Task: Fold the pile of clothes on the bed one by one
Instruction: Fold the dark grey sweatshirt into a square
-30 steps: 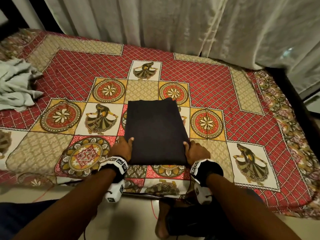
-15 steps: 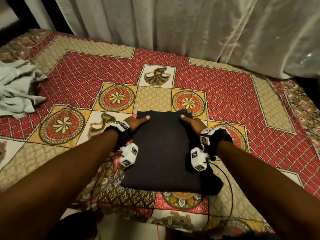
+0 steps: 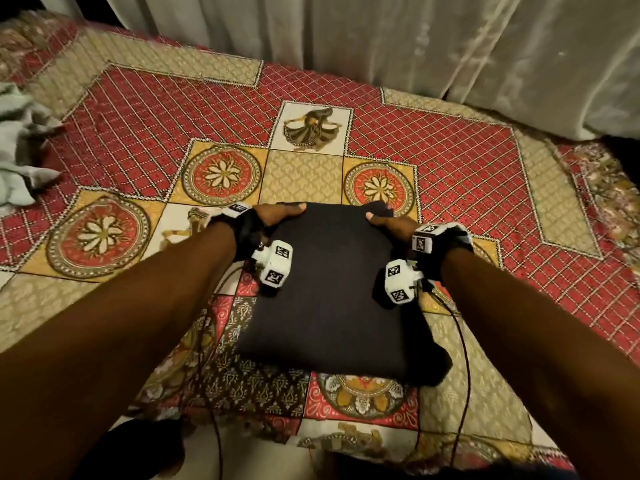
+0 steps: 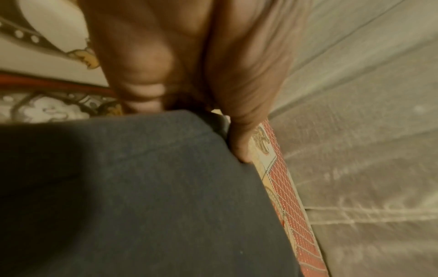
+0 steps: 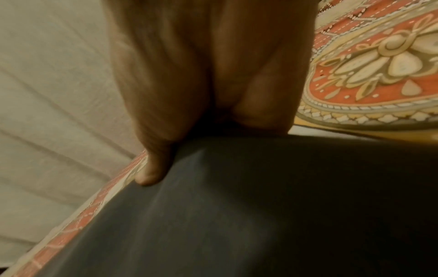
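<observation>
L hand (image 3: 277, 216) + R hand (image 3: 388, 221) each pinch a far corner of black garment (image 3: 332, 292), thumbs on top, on bedspread (image 3: 138, 133)

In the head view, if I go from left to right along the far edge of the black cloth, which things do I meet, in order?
Pale green clothes at the left border → left hand → black folded cloth → right hand → red patterned bedspread.

Both arms stretched forward. Left hand (image 3: 277, 216) and right hand (image 3: 388, 221) each pinch a far corner of the dark cloth (image 3: 332, 289), thumbs on top.
</observation>
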